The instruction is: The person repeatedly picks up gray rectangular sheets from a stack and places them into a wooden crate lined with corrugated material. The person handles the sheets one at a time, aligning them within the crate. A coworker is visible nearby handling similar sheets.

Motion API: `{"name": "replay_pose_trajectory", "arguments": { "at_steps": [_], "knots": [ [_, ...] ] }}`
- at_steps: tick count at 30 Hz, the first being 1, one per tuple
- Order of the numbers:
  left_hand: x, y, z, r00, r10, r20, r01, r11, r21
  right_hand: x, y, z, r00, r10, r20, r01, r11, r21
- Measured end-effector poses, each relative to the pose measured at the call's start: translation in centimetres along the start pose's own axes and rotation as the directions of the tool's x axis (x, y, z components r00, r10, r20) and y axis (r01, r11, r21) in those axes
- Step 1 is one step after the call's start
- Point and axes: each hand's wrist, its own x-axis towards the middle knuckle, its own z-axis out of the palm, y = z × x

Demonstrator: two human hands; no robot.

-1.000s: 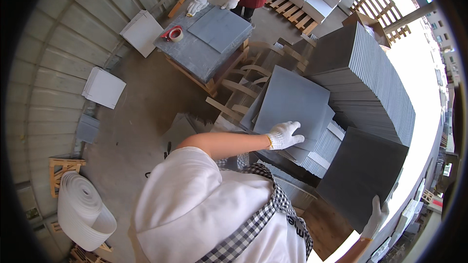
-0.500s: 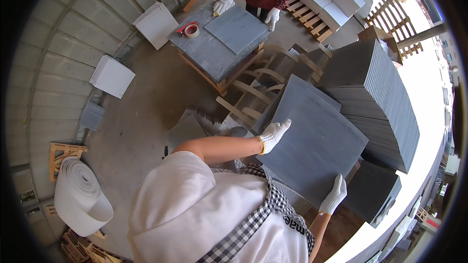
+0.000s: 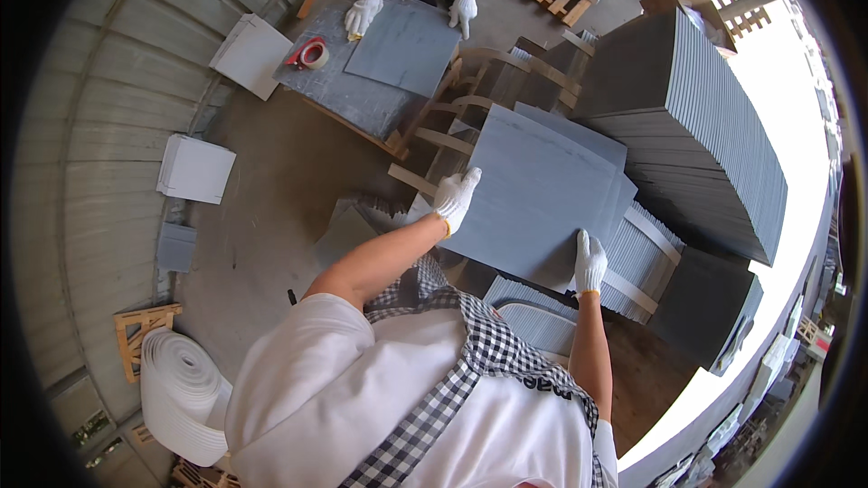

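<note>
A big square gray tile (image 3: 538, 194) is to the left of the tall stack of tiles (image 3: 683, 122) and a bit nearer to the person. The person's left hand (image 3: 459, 199), in a white glove, grips the tile's edge on the side away from the tall stack. The right hand (image 3: 589, 262), in a white glove too, grips the tile's near right corner, below and left of the tall stack. I cannot tell if the tile is lifted or lies on the gray tiles (image 3: 583, 136) under it, which poke out toward the tall stack.

On the near side of the tall stack is a row of thin tiles (image 3: 644, 248) on their edges, and by it a dark gray block (image 3: 705, 303).

Left of the tall stack and farther off is a low table (image 3: 316, 104). A flat gray tile (image 3: 407, 45) and a red tape dispenser (image 3: 312, 54) are on it. A co-worker's two gloved hands are at the table. Just behind the tall stack is an open cardboard box (image 3: 692, 14). Well to its left are a white carton (image 3: 251, 56) and a roll of white foam (image 3: 185, 389).
</note>
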Motion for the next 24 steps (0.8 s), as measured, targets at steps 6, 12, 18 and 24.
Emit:
{"name": "replay_pose_trajectory", "arguments": {
  "at_steps": [6, 12, 18, 24],
  "knots": [
    [1.8, 1.3, 0.2, 0.994, -0.11, 0.019, 0.111, 0.973, -0.201, 2.2, -1.8, -0.6, 0.995, 0.023, 0.098, -0.009, 0.99, -0.138],
    [2.7, 3.7, 0.9, 0.99, -0.138, 0.017, 0.138, 0.95, -0.281, 3.4, -2.3, -0.8, 0.995, 0.037, 0.092, -0.027, 0.993, -0.114],
    [4.0, 4.2, 0.8, 0.97, -0.237, 0.054, 0.242, 0.928, -0.284, 4.6, -3.0, -0.5, 0.994, 0.074, 0.076, -0.063, 0.988, -0.144],
    [5.4, 3.8, 0.7, 0.97, -0.242, 0.012, 0.235, 0.931, -0.279, 5.7, -0.7, 0.9, 0.985, 0.139, 0.099, -0.145, 0.988, 0.055]
  ]
}}
